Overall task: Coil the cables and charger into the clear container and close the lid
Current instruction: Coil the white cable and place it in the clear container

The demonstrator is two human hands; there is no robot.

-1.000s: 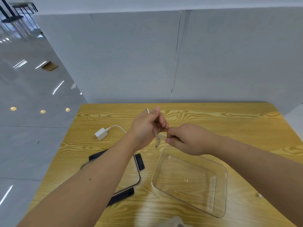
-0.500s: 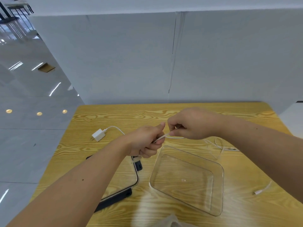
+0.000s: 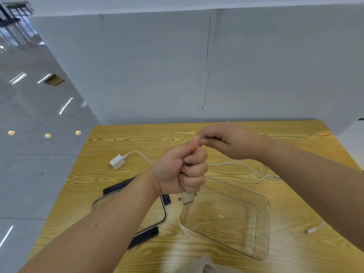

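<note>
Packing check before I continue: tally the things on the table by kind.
Clear container: 1
Lid: 1
White charger: 1
White cables: at least 2; one is gripped in the left hand
Total: at least 5

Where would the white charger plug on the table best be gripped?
Pinch the white charger across its two flat side faces, coming from above. It lies flat on the table, prongs toward the near left and cable leaving the far right, so those ends are best avoided.
</note>
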